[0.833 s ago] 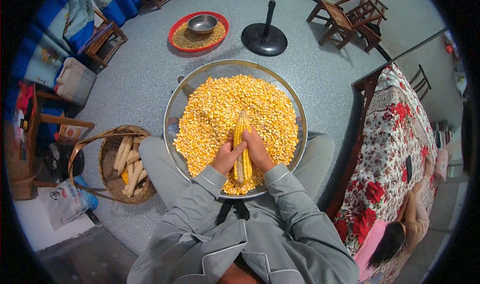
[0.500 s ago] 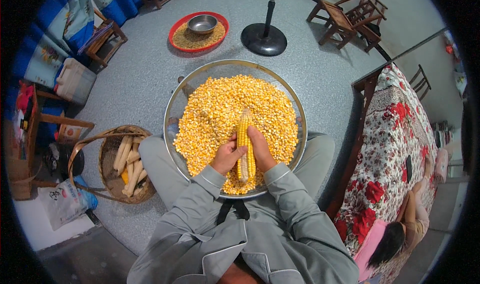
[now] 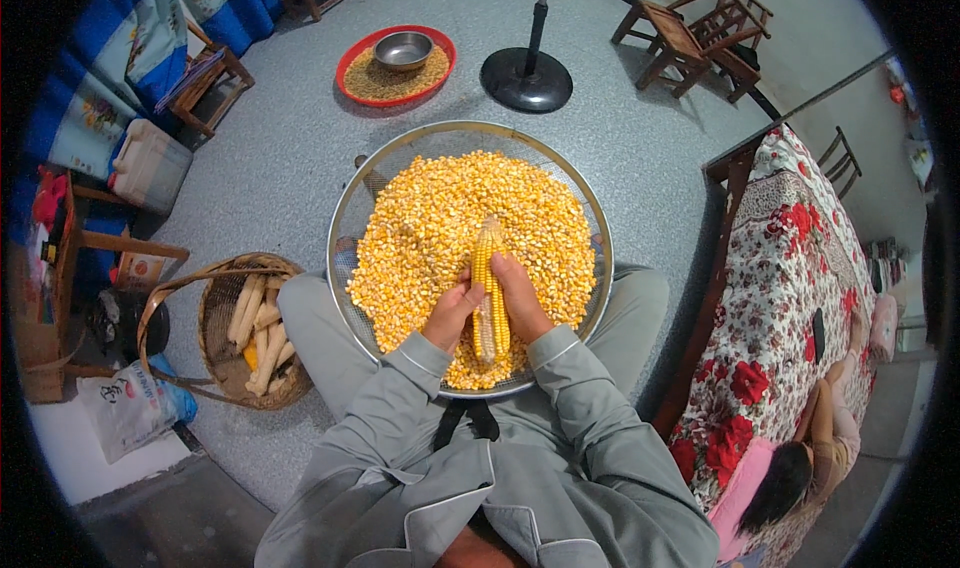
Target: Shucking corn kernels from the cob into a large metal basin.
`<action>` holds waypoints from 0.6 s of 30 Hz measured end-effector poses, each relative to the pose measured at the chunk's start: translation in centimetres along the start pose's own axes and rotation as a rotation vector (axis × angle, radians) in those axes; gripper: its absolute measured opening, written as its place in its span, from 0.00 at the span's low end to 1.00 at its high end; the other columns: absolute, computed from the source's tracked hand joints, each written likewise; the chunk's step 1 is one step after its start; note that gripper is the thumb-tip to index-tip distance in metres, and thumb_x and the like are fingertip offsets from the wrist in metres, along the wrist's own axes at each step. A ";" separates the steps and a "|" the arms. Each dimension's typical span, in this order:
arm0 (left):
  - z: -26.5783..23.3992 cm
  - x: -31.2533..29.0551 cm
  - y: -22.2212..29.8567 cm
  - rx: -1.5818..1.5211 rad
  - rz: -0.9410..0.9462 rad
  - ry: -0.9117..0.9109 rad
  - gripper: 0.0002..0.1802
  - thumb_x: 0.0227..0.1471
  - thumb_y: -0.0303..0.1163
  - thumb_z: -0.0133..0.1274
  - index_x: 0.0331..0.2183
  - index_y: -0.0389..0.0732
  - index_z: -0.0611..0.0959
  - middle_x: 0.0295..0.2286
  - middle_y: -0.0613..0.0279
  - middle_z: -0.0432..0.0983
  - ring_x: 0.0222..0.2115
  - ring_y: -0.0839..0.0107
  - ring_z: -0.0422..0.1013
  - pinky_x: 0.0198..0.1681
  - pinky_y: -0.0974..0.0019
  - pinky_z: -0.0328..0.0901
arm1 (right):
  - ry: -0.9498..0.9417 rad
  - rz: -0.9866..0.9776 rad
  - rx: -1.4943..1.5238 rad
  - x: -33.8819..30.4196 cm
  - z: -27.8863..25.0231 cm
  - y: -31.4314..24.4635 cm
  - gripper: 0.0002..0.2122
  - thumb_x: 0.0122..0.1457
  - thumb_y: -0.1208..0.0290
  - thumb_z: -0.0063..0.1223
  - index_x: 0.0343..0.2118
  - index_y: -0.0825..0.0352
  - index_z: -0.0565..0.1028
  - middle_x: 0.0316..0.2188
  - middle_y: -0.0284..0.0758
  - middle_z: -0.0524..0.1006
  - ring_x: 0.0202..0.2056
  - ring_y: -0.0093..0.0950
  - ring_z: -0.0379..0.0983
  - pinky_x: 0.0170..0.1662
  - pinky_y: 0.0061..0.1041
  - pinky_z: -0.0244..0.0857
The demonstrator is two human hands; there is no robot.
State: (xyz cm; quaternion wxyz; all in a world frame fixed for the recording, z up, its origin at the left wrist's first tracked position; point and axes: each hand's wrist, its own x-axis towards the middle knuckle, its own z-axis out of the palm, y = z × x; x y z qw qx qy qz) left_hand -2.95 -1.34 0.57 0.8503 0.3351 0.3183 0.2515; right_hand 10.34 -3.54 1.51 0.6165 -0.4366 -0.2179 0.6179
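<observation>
An ear of corn (image 3: 489, 318) is held lengthwise between my two hands, its tip pointing away from me. Part of its lower left side is bare cob, while yellow kernels cover the right. My left hand (image 3: 452, 313) grips it from the left, thumb pressed on the kernels. From the right, my right hand (image 3: 522, 296) closes round it, thumb near the upper part. Below both hands a round mesh sieve (image 3: 345, 193) rests on my lap, heaped with loose yellow corn kernels (image 3: 430, 218).
On my left stands a wicker basket (image 3: 215, 318) with several stripped cobs (image 3: 268, 353). Ahead are a red tray (image 3: 447, 76) holding grain and a metal bowl (image 3: 403, 52), and a black stand base (image 3: 527, 80). To my right, a person (image 3: 825, 418) lies on a floral bed (image 3: 790, 268).
Both hands keep hold of the ear of corn. My thumbs have shifted only slightly along it; everything else looks the same.
</observation>
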 end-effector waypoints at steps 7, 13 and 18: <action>-0.5 0.1 -0.1 0.087 0.013 0.035 0.20 0.54 0.37 0.55 0.44 0.33 0.74 0.39 0.63 0.74 0.39 0.75 0.69 0.46 0.70 0.63 | 0.012 0.007 -0.018 -0.1 0.0 0.0 0.18 0.64 0.58 0.37 0.40 0.71 0.70 0.33 0.41 0.75 0.34 0.29 0.74 0.39 0.27 0.70; -0.5 0.0 -0.2 0.106 0.053 0.006 0.19 0.52 0.34 0.57 0.43 0.33 0.75 0.38 0.63 0.74 0.38 0.75 0.69 0.44 0.71 0.64 | 0.008 0.068 0.037 -0.3 0.4 -0.6 0.19 0.64 0.58 0.35 0.40 0.72 0.69 0.33 0.41 0.75 0.33 0.30 0.74 0.38 0.29 0.71; -0.3 0.1 -0.2 0.081 0.044 -0.035 0.21 0.53 0.35 0.56 0.45 0.32 0.73 0.39 0.62 0.73 0.38 0.75 0.69 0.45 0.71 0.64 | -0.007 0.069 0.095 0.1 -0.3 -0.2 0.21 0.63 0.53 0.37 0.40 0.71 0.69 0.35 0.42 0.75 0.35 0.30 0.74 0.40 0.28 0.71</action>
